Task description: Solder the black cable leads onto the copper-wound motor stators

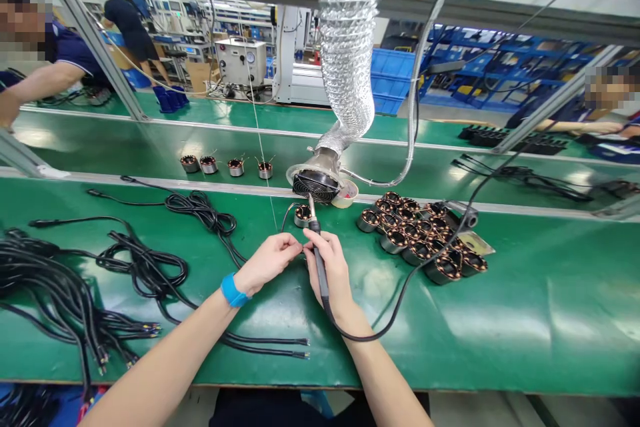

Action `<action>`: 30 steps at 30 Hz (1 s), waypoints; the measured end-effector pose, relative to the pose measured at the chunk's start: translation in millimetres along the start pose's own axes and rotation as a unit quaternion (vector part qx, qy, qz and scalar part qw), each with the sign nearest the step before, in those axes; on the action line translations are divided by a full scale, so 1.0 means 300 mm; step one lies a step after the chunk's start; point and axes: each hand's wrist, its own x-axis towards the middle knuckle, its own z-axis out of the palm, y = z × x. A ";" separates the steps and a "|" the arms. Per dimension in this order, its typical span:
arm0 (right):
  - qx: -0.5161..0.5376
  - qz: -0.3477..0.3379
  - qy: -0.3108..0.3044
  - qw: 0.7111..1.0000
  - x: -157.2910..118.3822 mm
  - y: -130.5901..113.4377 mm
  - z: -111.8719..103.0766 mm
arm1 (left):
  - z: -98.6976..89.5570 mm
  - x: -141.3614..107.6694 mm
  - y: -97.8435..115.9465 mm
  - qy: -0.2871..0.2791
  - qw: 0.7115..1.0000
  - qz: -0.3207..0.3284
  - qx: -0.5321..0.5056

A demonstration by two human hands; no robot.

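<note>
My right hand (pixel 333 267) is wrapped round a soldering iron (pixel 320 260), its metal tip pointing up and away from me. A black cord runs from the iron's lower end off to the right. With fingertips pinched, my left hand (pixel 267 260) meets the right hand's fingers; a small dark bit shows between them, too small to name. Just beyond the hands stands a motor stator (pixel 303 215) with copper windings, a thin dark lead curving beside it. Above it hangs a fume extractor hood (pixel 316 183) with a black grille.
Several stators (pixel 420 233) are grouped at right, and a row of others (pixel 236 167) stands behind the metal rail. Coiled black cables (pixel 145 267) and a cable bundle (pixel 60 300) cover the left. A foil duct (pixel 350 47) hangs overhead. Other people work across the bench.
</note>
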 end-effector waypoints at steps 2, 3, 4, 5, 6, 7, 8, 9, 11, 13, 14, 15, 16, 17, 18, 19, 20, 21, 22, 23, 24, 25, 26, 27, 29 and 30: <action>-0.013 -0.009 0.003 1.000 -0.002 -0.001 0.003 | -0.007 -0.001 0.001 -0.005 1.000 0.013 0.011; -0.018 -0.014 0.004 1.000 -0.003 -0.003 0.003 | -0.012 -0.002 0.003 -0.011 1.000 0.018 0.019; -0.023 -0.017 0.004 1.000 -0.004 -0.005 0.001 | -0.019 -0.002 0.005 -0.021 0.999 0.020 0.026; -0.027 -0.019 0.004 0.999 -0.006 -0.007 -0.001 | -0.025 -0.002 0.008 -0.032 0.999 0.017 0.032; -0.030 -0.018 0.004 0.999 -0.009 -0.010 -0.004 | -0.032 -0.002 0.010 -0.045 0.998 0.011 0.037; -0.031 -0.015 0.005 0.999 -0.014 -0.014 -0.007 | -0.039 -0.002 0.013 -0.057 0.998 0.002 0.039; -0.030 -0.011 0.007 0.999 -0.019 -0.017 -0.010 | -0.044 -0.001 0.015 -0.069 0.997 -0.007 0.038; -0.027 -0.007 0.010 1.000 -0.025 -0.021 -0.012 | -0.048 0.000 0.016 -0.079 0.996 -0.015 0.035; -0.023 -0.003 0.016 1.000 -0.039 -0.027 -0.014 | -0.052 0.002 0.014 -0.094 0.995 -0.026 0.027; -0.020 -0.002 0.019 1.000 -0.050 -0.031 -0.013 | -0.051 0.003 0.011 -0.100 0.994 -0.033 0.017; -0.020 -0.003 0.020 1.000 -0.054 -0.032 -0.011 | -0.051 0.004 0.010 -0.099 0.994 -0.037 0.013; -0.019 -0.005 0.020 1.000 -0.056 -0.032 -0.011 | -0.051 0.006 0.009 -0.097 0.994 -0.040 0.008; -0.019 -0.008 0.022 1.000 -0.057 -0.034 -0.011 | -0.052 0.007 0.008 -0.095 0.994 -0.045 0.003; -0.019 -0.010 0.025 0.999 -0.057 -0.035 -0.013 | -0.055 0.009 0.008 -0.094 0.994 -0.051 -0.003; -0.020 -0.012 0.033 0.999 -0.057 -0.037 -0.017 | -0.058 0.012 0.007 -0.094 0.994 -0.057 -0.009; -0.022 -0.011 0.045 0.999 -0.057 -0.040 -0.024 | -0.063 0.015 0.006 -0.094 0.994 -0.062 -0.014; -0.022 -0.009 0.059 0.998 -0.058 -0.044 -0.033 | -0.069 0.018 0.005 -0.095 0.993 -0.067 -0.016; -0.022 -0.006 0.074 0.997 -0.062 -0.047 -0.044 | -0.075 0.021 0.004 -0.098 0.992 -0.071 -0.016; -0.022 -0.005 0.093 0.995 -0.068 -0.050 -0.057 | -0.081 0.024 0.003 -0.103 0.992 -0.074 -0.013; -0.024 -0.004 0.112 0.993 -0.078 -0.052 -0.071 | -0.087 0.025 0.002 -0.107 0.991 -0.077 -0.008; -0.027 -0.002 0.129 0.991 -0.091 -0.053 -0.084 | -0.091 0.027 0.001 -0.111 0.991 -0.079 -0.002; -0.031 0.000 0.143 0.989 -0.107 -0.054 -0.096 | -0.094 0.027 0.001 -0.115 0.990 -0.081 0.004; -0.036 0.002 0.157 0.987 -0.123 -0.054 -0.107 | -0.095 0.026 0.001 -0.117 0.990 -0.082 0.009; -0.037 0.002 0.165 0.986 -0.139 -0.054 -0.115 | -0.095 0.025 0.002 -0.118 0.989 -0.083 0.014; -0.030 -0.013 0.164 0.986 -0.163 -0.056 -0.126 | -0.091 0.022 0.006 -0.119 0.989 -0.084 0.019; -0.026 -0.027 0.161 0.986 -0.169 -0.059 -0.128 | -0.088 0.020 0.009 -0.120 0.989 -0.084 0.020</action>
